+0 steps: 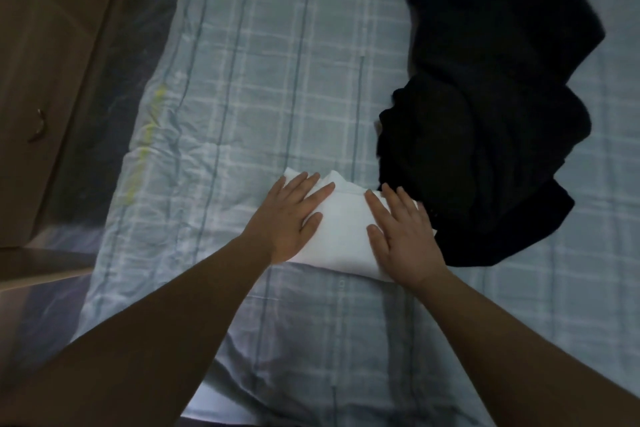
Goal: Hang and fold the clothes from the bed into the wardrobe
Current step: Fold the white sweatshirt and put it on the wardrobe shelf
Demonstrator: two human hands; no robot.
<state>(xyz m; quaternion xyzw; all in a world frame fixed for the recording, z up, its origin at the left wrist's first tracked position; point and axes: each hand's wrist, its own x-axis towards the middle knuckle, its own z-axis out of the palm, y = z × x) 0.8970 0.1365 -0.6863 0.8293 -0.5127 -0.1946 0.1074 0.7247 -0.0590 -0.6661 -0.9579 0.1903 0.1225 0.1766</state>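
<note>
Dim room, low light. A bed covered in a pale blue-grey checked sheet [277, 62] fills most of the head view; the cloth is wrinkled along its left edge, where a faint yellow streak runs down it. Left of the bed stands brown wooden furniture, with a small curved metal handle [38, 125] on one panel. Whether this is the wardrobe cannot be told from here.

A folded white garment [341, 229] lies flat on the sheet near the middle of the view, a compact rectangle with a small peak of cloth rising at its far edge. Just beside it to the right, touching or overlapping its right edge, is a crumpled heap of black clothing [485, 107], unfolded, spreading up toward the far right of the bed. How many pieces make up the heap is not clear.

Both bare forearms reach in from the bottom of the view. The left hand [289, 215] rests palm down on the left part of the white garment, fingers spread and extended, not gripping anything. The right hand [401, 236] rests palm down on the right part, fingers likewise flat and splayed, its fingertips close to the edge of the black heap. Neither hand has cloth pinched or clenched; both lie flat on the top face of the fold.
</note>
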